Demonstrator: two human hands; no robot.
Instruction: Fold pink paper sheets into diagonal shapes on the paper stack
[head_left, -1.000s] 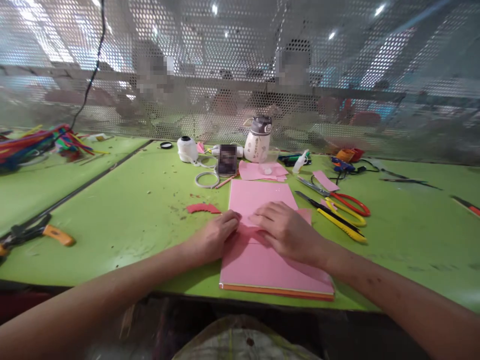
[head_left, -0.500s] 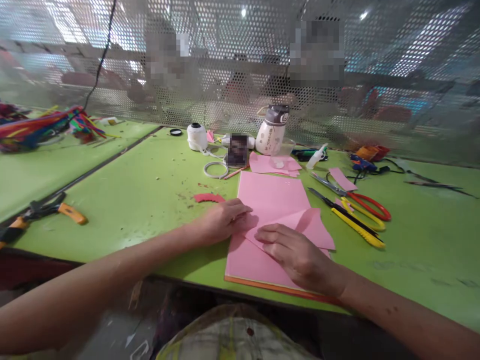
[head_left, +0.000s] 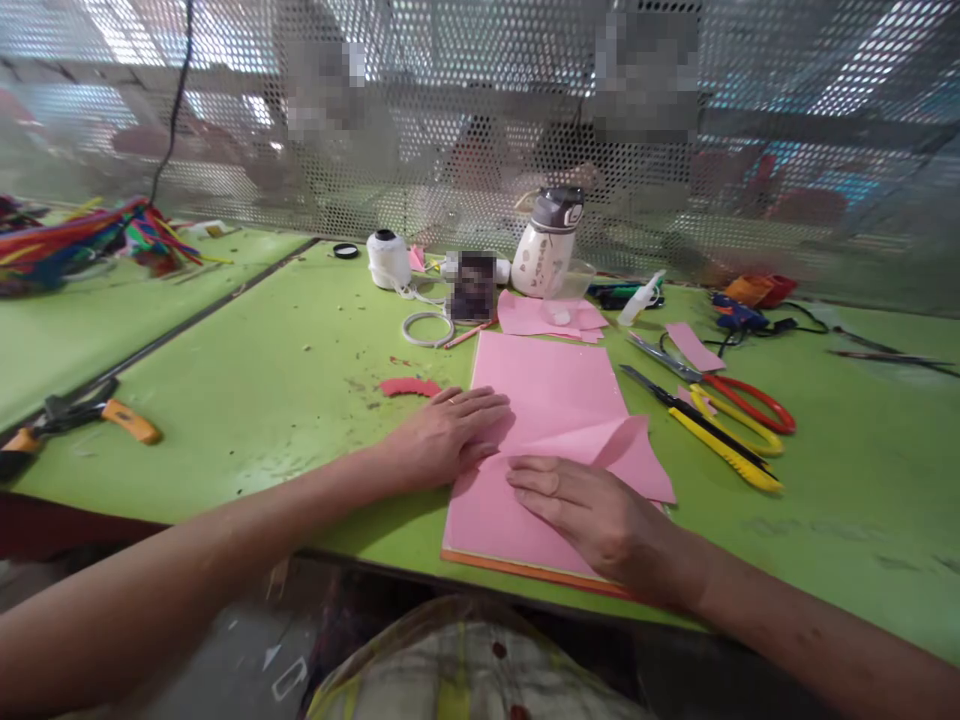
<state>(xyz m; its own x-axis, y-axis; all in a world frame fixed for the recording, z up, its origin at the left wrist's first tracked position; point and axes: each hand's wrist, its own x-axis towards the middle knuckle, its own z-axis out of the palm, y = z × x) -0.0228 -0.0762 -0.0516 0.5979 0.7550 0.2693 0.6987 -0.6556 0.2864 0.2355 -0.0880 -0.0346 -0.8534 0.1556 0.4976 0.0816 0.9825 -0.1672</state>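
Note:
A pink sheet of paper (head_left: 547, 375) lies on top of an orange-edged board or pad (head_left: 525, 568) at the table's front edge. My left hand (head_left: 454, 430) rests flat on the sheet's left side, fingers stretched out. Lower on the paper lies my right hand (head_left: 592, 510), its fingers extended and pressing down. Between and beyond my hands a loose pink flap (head_left: 634, 455) bulges up and sticks out past the right edge. Whether my right thumb pinches the flap is hidden under the hand.
Right of the paper lie a yellow utility knife (head_left: 724, 455), scissors with red and yellow handles (head_left: 750, 400) and a glue bottle (head_left: 641, 298). Behind stand a white bottle (head_left: 541, 255) and a thread spool (head_left: 388, 262). Orange-handled pliers (head_left: 131, 420) lie left; a red paper piece (head_left: 409, 386) is nearer.
My left hand has flattened, its fingers more spread on the sheet. My right hand has hardly moved, and the flap near it lies a little lower. The view has shifted slightly.

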